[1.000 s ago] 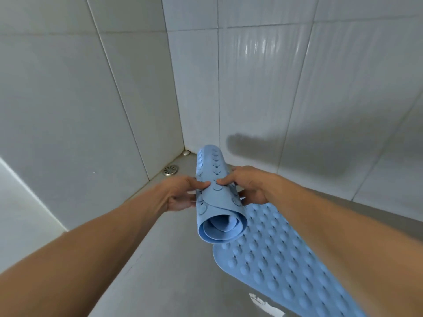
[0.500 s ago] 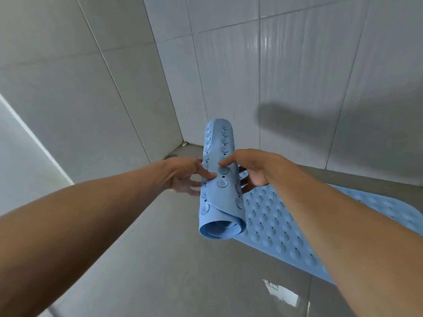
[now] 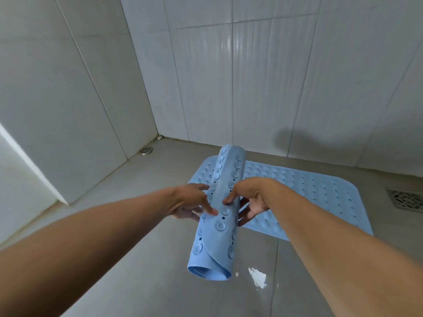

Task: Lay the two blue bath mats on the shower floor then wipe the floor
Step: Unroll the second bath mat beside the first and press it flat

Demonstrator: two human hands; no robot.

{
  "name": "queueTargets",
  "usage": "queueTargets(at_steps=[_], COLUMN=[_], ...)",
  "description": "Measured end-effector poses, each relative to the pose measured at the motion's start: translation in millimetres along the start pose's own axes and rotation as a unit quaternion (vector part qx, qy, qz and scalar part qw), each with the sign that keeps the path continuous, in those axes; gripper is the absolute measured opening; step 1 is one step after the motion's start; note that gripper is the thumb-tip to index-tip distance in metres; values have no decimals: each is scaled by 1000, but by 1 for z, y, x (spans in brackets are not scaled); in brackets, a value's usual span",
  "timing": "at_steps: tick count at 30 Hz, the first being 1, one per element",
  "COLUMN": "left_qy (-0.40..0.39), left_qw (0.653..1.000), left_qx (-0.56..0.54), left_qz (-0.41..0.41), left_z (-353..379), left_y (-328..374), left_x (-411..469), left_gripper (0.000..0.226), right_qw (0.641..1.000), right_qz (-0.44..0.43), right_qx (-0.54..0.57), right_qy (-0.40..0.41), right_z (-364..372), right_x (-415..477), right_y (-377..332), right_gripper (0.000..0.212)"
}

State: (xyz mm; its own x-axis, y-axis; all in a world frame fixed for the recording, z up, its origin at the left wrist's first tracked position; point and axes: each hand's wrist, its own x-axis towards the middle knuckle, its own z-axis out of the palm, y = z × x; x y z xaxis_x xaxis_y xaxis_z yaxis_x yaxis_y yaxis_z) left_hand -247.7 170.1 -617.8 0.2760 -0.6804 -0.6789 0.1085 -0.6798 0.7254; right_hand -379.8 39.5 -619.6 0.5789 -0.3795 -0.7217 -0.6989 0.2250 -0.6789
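Note:
A rolled blue bath mat [image 3: 219,236] with suction cups on its outside hangs in the air above the shower floor [image 3: 142,225], its open end toward me. My left hand [image 3: 190,202] grips its left side and my right hand [image 3: 249,202] its right side, thumbs on top. A second blue bath mat [image 3: 320,197] lies flat on the grey floor behind the roll, near the back wall. The roll and my hands hide part of it.
White tiled walls close the corner at the back and left. A round metal drain [image 3: 145,151] sits by the left wall, and a square grate [image 3: 406,199] at the right edge. A bright reflection [image 3: 257,276] shines on the floor near me.
The view has tilted down and swung right, so more of the floor and the flat mat show. The rolled mat stays in both hands, now lower over the floor.

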Motion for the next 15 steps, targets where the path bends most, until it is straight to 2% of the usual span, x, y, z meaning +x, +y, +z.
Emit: queueTargets(at_steps=[9, 10, 13, 15], left_qy=[-78, -88, -98, -110], left_qw=[996, 995, 994, 993], left_qx=[-37, -41, -46, -32], left_qz=[5, 8, 21, 20], left_z=[-3, -1, 7, 12], left_y=[-65, -71, -84, -95], left_x=[-4, -5, -10, -10], left_gripper=[81, 76, 41, 33], right_qw=[996, 995, 990, 986], right_qz=[37, 38, 39, 36], right_qx=[15, 27, 69, 93], right_qy=[75, 87, 119, 132], right_z=[56, 61, 76, 87], right_x=[-25, -29, -36, -40], right_y=[44, 51, 75, 92], right_gripper=[50, 49, 47, 44])
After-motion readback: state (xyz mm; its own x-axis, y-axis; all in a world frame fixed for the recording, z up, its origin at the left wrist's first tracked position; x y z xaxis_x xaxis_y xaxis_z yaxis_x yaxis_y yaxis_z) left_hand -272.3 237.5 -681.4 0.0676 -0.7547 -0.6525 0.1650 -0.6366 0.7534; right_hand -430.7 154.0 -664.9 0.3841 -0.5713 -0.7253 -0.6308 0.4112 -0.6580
